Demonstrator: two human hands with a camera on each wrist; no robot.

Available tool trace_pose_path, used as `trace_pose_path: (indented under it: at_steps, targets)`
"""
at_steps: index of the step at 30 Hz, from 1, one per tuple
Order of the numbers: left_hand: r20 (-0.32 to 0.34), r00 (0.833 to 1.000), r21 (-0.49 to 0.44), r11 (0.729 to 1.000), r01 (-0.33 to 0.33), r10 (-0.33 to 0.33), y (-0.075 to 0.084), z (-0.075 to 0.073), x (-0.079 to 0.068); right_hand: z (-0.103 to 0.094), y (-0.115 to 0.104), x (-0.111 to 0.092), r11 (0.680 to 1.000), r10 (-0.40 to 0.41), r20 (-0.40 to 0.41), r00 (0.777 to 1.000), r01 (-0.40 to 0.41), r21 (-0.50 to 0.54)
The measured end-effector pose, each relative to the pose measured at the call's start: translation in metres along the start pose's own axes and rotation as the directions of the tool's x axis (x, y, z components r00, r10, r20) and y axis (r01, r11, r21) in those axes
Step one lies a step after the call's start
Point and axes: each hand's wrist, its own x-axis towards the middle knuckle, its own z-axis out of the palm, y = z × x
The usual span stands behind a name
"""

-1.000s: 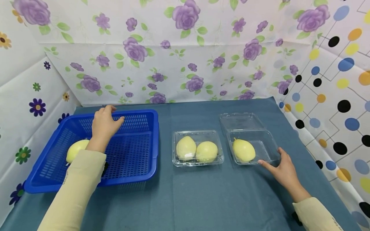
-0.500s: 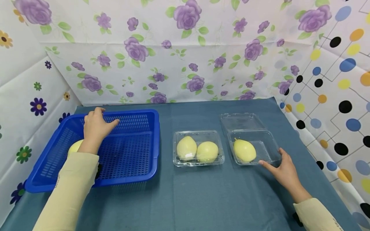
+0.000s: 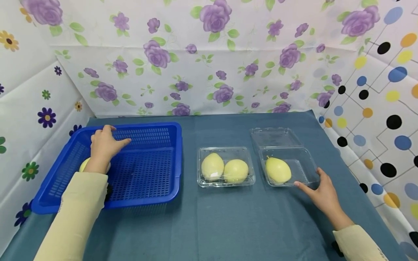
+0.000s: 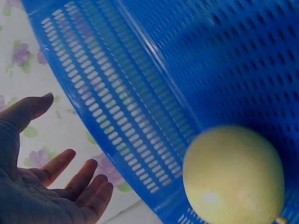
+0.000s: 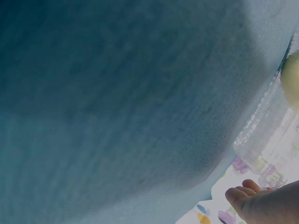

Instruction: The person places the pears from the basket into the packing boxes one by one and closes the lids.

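My left hand (image 3: 103, 146) hovers over the left part of a blue plastic basket (image 3: 176, 174), thumb and fingers spread apart with nothing between them. Below it, partly hidden by the wrist, a yellow pear (image 4: 233, 177) lies in the basket. My right hand (image 3: 323, 195) holds the front right corner of a clear plastic clamshell box (image 3: 302, 170), thumb at the front rim and fingers along the right side. That box has its lid (image 3: 275, 137) folded back, and one pear (image 3: 277, 170) sits in its left half.
Between basket and open box stands a closed clear clamshell box (image 3: 226, 184) with two pears (image 3: 213, 166) inside. A blue-grey cloth (image 3: 222, 224) covers the table. Flower-patterned sheets (image 3: 196, 72) rise at the back and left, a dotted one (image 3: 385, 119) on the right.
My left hand has moved left and slightly down within the basket, over the pear. My right hand has stayed at the open box. The head view has shifted slightly.
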Motion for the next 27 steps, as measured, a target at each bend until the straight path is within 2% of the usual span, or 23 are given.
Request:
trace_pose_path:
  at_steps: [7,13,18,21,27]
  targets:
    - [0.054,0.996,0.025,0.997,0.071,-0.072,-0.009,0.002,0.003,0.000,0.001,0.000,1.000,0.001,-0.004,1.000,-0.001,-0.004]
    - [0.074,0.990,0.096,0.989,0.110,-0.117,-0.023,0.003,0.008,0.001,0.000,0.000,1.000,0.002,-0.007,1.000,-0.002,0.001]
    - [0.112,0.981,0.094,0.984,0.150,-0.161,-0.033,0.001,0.009,0.001,-0.001,0.000,1.000,-0.002,-0.016,1.000,0.002,-0.002]
    - [0.145,0.969,0.079,0.979,0.188,-0.198,-0.035,0.000,0.010,0.000,-0.002,0.000,1.000,0.002,-0.013,1.000,-0.002,-0.002]
    - [0.222,0.933,0.057,0.958,0.279,-0.285,-0.037,-0.001,0.011,0.000,-0.002,-0.001,1.000,0.008,-0.013,1.000,-0.008,-0.003]
